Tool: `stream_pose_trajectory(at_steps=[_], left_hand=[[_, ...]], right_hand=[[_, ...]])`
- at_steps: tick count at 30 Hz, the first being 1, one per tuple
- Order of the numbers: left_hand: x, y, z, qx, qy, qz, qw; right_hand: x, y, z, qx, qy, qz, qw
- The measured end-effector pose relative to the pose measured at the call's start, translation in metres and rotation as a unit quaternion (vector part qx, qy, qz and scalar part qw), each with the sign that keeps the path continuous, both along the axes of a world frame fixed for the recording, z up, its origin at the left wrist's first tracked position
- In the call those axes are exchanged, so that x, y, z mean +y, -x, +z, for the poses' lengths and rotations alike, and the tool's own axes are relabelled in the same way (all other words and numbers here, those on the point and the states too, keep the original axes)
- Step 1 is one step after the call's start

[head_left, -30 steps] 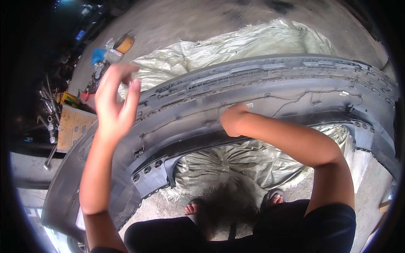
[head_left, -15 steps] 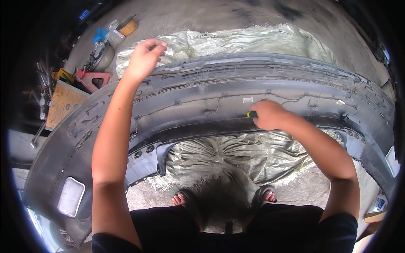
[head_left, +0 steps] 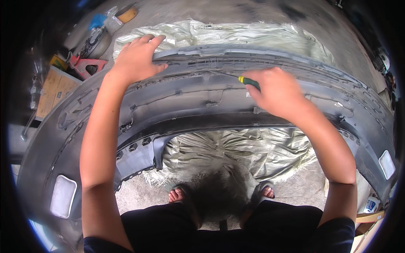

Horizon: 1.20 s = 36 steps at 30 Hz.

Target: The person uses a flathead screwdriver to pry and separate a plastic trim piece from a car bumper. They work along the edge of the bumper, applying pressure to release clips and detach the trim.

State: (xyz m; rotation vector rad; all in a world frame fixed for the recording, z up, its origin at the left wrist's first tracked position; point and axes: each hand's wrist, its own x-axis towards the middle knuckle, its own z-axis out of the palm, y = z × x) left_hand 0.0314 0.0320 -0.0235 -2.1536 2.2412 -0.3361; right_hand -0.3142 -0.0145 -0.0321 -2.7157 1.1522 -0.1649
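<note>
A large grey car bumper (head_left: 185, 99), its inner side facing up, curves across the floor before me. My right hand (head_left: 278, 90) is closed round the green and yellow handle of a screwdriver (head_left: 250, 82). Its thin shaft points left along the clip strip near the bumper's far edge; the tip is hard to make out. At the far left edge of the bumper, my left hand (head_left: 139, 59) has its fingers spread, thumb apart, and holds nothing. A thin cable (head_left: 177, 93) runs along the bumper's inner face.
Pale woven sacking (head_left: 236, 147) lies under the bumper. At left are a wooden box (head_left: 55, 92), a red metal stand (head_left: 86, 65) and a roll of tan tape (head_left: 127, 14). A white bottle (head_left: 371, 205) stands at lower right.
My right hand has moved up and away from me with the screwdriver, whose shaft now shows. My left hand has lowered toward the bumper's far edge, its fingers spreading.
</note>
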Motion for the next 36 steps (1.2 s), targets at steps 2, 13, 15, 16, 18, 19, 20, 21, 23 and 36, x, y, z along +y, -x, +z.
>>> stream_pose_trajectory(at_steps=[2,13,15,16,18,19,20,21,23,36], left_hand=[[-0.004,-0.003,-0.007,-0.004,0.022,0.007,1.0],[-0.007,-0.01,-0.017,0.02,0.032,0.001,0.999],[-0.007,-0.01,-0.015,0.024,0.02,0.003,1.0],[-0.008,-0.01,-0.015,0.03,0.011,0.004,0.999],[-0.008,-0.011,-0.014,0.029,0.001,-0.002,1.0],[-0.008,-0.012,-0.014,0.027,-0.001,-0.007,1.0],[-0.008,-0.013,-0.014,0.025,-0.004,-0.013,1.0],[-0.008,-0.014,-0.014,0.02,-0.005,-0.021,1.0],[-0.008,-0.015,-0.016,0.027,0.006,-0.03,0.999],[-0.006,-0.009,-0.016,0.028,0.013,-0.004,1.0]], right_hand=[[0.002,-0.011,-0.005,0.014,0.013,0.017,1.0],[0.002,-0.039,-0.02,0.09,0.098,0.053,0.99],[0.003,-0.038,-0.023,0.108,0.138,0.067,0.982],[0.003,-0.036,-0.025,0.118,0.166,0.078,0.976],[0.004,-0.032,-0.029,0.135,0.229,0.102,0.958],[0.004,-0.031,-0.032,0.125,0.255,0.119,0.951],[0.004,-0.03,-0.034,0.116,0.284,0.135,0.942],[0.004,-0.029,-0.036,0.113,0.305,0.152,0.933],[0.002,-0.029,-0.039,0.093,0.307,0.16,0.933],[0.015,-0.038,-0.038,0.106,0.293,0.143,0.939]])
